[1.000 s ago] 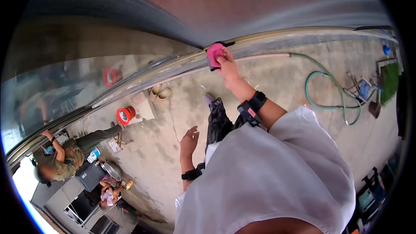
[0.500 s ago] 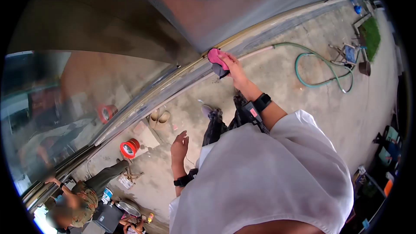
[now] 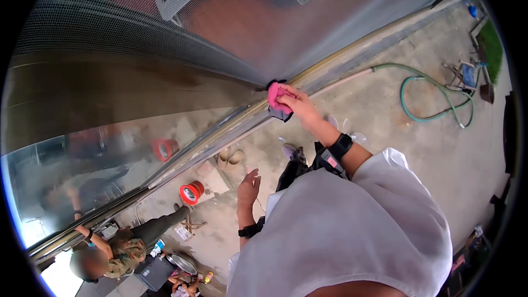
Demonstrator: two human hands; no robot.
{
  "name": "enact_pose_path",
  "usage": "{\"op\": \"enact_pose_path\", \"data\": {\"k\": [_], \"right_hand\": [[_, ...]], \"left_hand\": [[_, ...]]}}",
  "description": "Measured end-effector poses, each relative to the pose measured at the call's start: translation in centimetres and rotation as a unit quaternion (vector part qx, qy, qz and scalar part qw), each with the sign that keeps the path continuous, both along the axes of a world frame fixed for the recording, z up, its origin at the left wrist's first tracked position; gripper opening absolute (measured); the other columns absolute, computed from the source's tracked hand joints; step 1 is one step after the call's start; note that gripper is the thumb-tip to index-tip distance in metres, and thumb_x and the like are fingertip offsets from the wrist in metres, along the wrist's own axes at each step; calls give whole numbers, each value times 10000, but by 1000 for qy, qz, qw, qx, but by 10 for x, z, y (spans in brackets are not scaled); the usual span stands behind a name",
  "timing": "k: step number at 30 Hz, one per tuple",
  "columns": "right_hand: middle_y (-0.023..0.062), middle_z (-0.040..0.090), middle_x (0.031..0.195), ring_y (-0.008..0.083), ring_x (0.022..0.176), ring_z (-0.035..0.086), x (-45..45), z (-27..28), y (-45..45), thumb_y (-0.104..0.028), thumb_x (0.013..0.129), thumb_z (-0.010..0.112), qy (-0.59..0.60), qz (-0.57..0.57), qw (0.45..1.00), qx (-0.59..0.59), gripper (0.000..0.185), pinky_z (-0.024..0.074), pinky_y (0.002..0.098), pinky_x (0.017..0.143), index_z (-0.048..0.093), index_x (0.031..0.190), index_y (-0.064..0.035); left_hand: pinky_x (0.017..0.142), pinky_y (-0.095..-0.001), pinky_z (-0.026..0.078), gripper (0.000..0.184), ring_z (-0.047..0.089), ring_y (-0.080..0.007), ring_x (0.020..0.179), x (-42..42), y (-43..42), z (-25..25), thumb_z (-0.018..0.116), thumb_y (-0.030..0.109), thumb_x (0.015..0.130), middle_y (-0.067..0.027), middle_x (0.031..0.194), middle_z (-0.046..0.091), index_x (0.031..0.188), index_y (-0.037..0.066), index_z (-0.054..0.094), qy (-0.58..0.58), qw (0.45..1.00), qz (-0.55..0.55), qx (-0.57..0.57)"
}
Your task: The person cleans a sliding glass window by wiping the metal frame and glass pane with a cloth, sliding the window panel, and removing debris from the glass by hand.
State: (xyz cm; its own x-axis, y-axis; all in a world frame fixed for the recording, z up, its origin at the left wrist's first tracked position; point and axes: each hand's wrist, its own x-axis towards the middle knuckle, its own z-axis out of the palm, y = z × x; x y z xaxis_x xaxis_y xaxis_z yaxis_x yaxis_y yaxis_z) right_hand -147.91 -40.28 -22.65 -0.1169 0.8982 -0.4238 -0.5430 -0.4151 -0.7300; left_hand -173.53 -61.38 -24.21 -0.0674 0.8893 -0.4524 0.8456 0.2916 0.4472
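My right hand (image 3: pixel 301 105) is closed on a pink and grey cloth (image 3: pixel 279 99), bunched under the fingers. The cloth lies against the window frame's sill (image 3: pixel 324 75), beside the edge where a mesh screen (image 3: pixel 209 27) meets the glass. Hanging low near my body, my left hand (image 3: pixel 248 188) holds nothing, its fingers loosely bent and apart. Below it is the concrete ground, with a pair of tan clogs (image 3: pixel 231 158) nearby.
A red bucket (image 3: pixel 192 192) stands near the wall at left. Another person (image 3: pixel 124 250) reaches up to the window at lower left, beside a small stool (image 3: pixel 192 225) and a metal basin (image 3: pixel 181 264). A green hose (image 3: pixel 410 111) lies coiled at right near a folding stool (image 3: pixel 465 75).
My head view has shifted, so the scene sits lower and further right. The cloth is now more crumpled under my right hand. My left hand still hangs loose.
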Motion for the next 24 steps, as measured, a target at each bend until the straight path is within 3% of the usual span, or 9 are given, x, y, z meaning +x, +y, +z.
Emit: {"op": "enact_pose_path", "data": {"k": [4, 6, 7, 10, 11, 15, 18, 22, 24], "right_hand": [[38, 624, 1087, 112, 979, 584, -3, 33, -5, -83, 858, 611, 3, 45, 998, 42, 359, 467, 230, 832, 574, 1211, -26], [35, 621, 1070, 113, 955, 584, -3, 65, -8, -92, 857, 623, -26, 31, 989, 142, 370, 470, 249, 823, 568, 1217, -24], [48, 618, 1030, 135, 916, 592, -1, 77, -6, -93, 839, 639, -113, 17, 960, 256, 378, 468, 272, 816, 576, 1207, -34], [75, 604, 976, 186, 869, 600, 3, 87, -4, -105, 817, 656, -208, 14, 923, 323, 383, 470, 292, 797, 592, 1192, -69], [95, 602, 978, 249, 855, 611, 1, 74, -5, -139, 793, 655, -245, -5, 912, 330, 395, 487, 305, 765, 605, 1183, -105], [112, 619, 1023, 320, 853, 624, -4, -23, -11, -216, 773, 612, -411, 11, 883, 226, 417, 511, 368, 740, 606, 1183, -143], [126, 628, 1027, 337, 844, 628, 3, -48, -2, -232, 767, 617, -432, 42, 877, 204, 425, 510, 386, 751, 606, 1184, -151], [135, 641, 1003, 330, 842, 637, 19, -12, -4, -223, 751, 637, -390, 109, 893, 199, 417, 507, 359, 776, 614, 1155, -124], [133, 625, 1039, 308, 885, 630, 18, 39, -13, -174, 758, 646, -342, 83, 894, 276, 401, 506, 354, 783, 595, 1150, -110]], "left_hand": [[741, -357, 517, 304, 659, -245, 887, 11, 0, 7, 597, 212, 878, -78, 1023, 675, 1175, 146, 604, 4, 1000, 27, 0], [744, -364, 514, 308, 648, -260, 893, 17, -4, 7, 598, 212, 870, -75, 1021, 670, 1172, 149, 601, -9, 999, 49, -7], [740, -363, 515, 307, 650, -255, 886, 18, -7, 6, 598, 213, 870, -73, 1020, 670, 1170, 149, 603, -5, 999, 45, -6], [737, -361, 515, 302, 652, -248, 877, 19, -13, 5, 598, 211, 872, -71, 1017, 670, 1167, 148, 605, -5, 999, 45, -12], [737, -360, 515, 299, 652, -245, 874, 20, -14, 4, 597, 209, 873, -70, 1016, 669, 1166, 148, 606, -10, 999, 48, -13], [734, -362, 515, 294, 652, -250, 871, 22, -18, 7, 592, 203, 877, -74, 1019, 668, 1165, 149, 607, -9, 999, 48, -15], [734, -366, 515, 291, 652, -254, 868, 28, -23, 5, 587, 198, 880, -80, 1021, 667, 1166, 148, 606, -3, 998, 46, -37], [739, -375, 514, 291, 651, -264, 871, 26, -14, 8, 587, 201, 880, -89, 1011, 667, 1163, 137, 605, -17, 999, 45, -16], [739, -380, 514, 289, 649, -275, 879, 22, -14, 3, 588, 204, 878, -95, 1010, 666, 1158, 132, 605, -26, 998, 49, -9]]}}
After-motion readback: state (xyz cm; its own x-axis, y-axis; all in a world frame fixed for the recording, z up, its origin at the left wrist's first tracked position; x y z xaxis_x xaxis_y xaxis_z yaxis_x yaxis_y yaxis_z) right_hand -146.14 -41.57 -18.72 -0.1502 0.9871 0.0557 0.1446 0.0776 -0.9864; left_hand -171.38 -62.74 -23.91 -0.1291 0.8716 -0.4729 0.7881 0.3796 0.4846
